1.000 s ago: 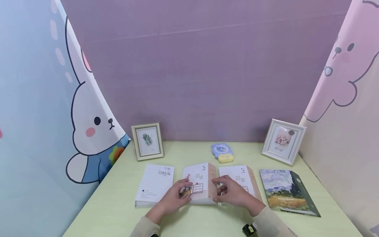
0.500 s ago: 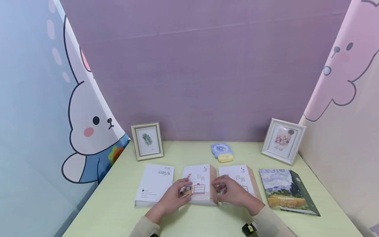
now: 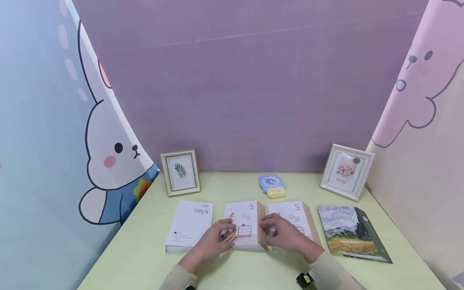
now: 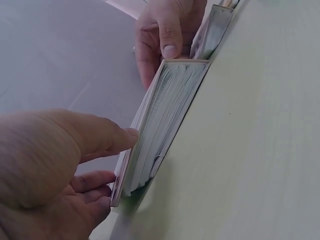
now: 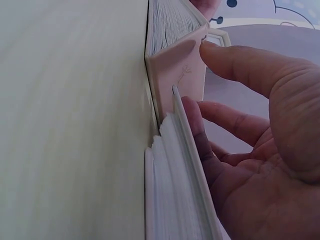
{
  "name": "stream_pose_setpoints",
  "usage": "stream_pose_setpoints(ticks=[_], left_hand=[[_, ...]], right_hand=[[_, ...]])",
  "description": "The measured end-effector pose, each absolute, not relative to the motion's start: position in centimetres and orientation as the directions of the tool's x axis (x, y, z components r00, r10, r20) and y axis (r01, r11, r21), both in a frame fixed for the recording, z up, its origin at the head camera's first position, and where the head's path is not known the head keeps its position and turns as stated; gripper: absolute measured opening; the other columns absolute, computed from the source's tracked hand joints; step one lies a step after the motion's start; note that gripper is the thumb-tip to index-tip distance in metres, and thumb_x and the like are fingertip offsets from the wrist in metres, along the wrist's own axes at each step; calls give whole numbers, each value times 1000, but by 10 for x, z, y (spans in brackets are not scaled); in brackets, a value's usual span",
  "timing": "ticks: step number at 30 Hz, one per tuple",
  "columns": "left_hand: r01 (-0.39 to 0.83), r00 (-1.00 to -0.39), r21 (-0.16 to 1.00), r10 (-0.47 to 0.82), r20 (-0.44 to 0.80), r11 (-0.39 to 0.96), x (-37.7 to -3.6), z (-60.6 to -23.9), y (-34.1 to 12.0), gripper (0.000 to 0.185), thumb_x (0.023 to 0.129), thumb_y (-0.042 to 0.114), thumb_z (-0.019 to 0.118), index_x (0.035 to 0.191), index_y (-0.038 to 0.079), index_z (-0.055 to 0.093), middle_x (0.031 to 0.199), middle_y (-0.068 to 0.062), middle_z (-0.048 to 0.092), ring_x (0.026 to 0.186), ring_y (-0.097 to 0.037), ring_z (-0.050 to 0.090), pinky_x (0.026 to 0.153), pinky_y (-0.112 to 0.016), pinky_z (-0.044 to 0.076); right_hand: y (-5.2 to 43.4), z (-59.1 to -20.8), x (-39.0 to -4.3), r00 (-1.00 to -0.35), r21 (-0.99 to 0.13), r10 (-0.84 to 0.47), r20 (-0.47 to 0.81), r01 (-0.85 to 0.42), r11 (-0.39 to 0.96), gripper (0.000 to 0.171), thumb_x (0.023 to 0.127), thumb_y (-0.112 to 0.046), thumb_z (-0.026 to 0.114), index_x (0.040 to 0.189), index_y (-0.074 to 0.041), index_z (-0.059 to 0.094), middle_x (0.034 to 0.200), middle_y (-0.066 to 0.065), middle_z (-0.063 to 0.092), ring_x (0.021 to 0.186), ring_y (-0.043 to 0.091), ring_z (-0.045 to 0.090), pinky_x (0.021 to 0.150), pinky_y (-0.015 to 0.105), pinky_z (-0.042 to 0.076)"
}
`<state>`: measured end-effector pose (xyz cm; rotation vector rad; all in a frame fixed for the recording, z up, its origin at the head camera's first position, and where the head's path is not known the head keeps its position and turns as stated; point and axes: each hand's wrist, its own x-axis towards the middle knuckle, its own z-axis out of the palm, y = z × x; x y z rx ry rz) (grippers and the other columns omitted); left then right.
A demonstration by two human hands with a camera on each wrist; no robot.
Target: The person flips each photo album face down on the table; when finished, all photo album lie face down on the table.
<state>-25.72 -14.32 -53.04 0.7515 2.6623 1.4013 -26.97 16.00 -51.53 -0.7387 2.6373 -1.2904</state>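
A photo album (image 3: 241, 213) with a white cover and a pinkish-beige spine lies flat on the table between my hands. My left hand (image 3: 210, 241) holds its left edge, thumb on the cover and fingers at the edge, as the left wrist view shows. My right hand (image 3: 283, 235) touches the spine (image 5: 177, 75) with the thumb at its upper edge; a wide gap stays between thumb and fingers. Under the right hand lies a similar album (image 3: 290, 209), its cover slightly raised in the right wrist view. The fingers hide parts of both albums.
A white album (image 3: 190, 225) lies at left, a landscape-painted album (image 3: 349, 233) at right. Behind stand a leaf picture frame (image 3: 181, 173) and a pink-flower frame (image 3: 348, 172). A blue round object (image 3: 270, 182) and a small yellow object (image 3: 276, 193) sit at the back.
The held album has turned and shifted slightly to the right, and its spine now lies closer to the right-hand album. Both hands have stayed nearly in place.
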Motion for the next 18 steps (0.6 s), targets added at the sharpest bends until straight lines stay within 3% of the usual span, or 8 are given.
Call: stream_pose_setpoints(ticks=[7,14,18], left_hand=[[401,-884,767,432,181,500,-256,-527,-142,50,88,9,82,135,1,66,155,-20,48,144,-43,44,120,-59,34],[391,-884,798,430,186,458,-257,-522,-149,53,89,14,83,137,3,64,155,-19,50,145,-42,43,122,-59,30],[396,-877,818,436,201,419,-258,-518,-152,54,91,15,82,139,1,61,156,-17,50,147,-40,42,123,-56,29]], right_hand=[[157,-513,-269,-869,-774,-483,107,-378,509,56,84,-17,88,134,-1,68,146,17,54,95,23,69,79,25,60],[151,-507,-270,-866,-782,-475,158,-403,476,47,85,-5,82,130,-1,68,133,12,59,113,34,65,89,38,62],[146,-500,-270,-872,-793,-454,182,-403,456,45,88,-5,81,130,1,67,129,10,59,113,34,65,89,36,62]])
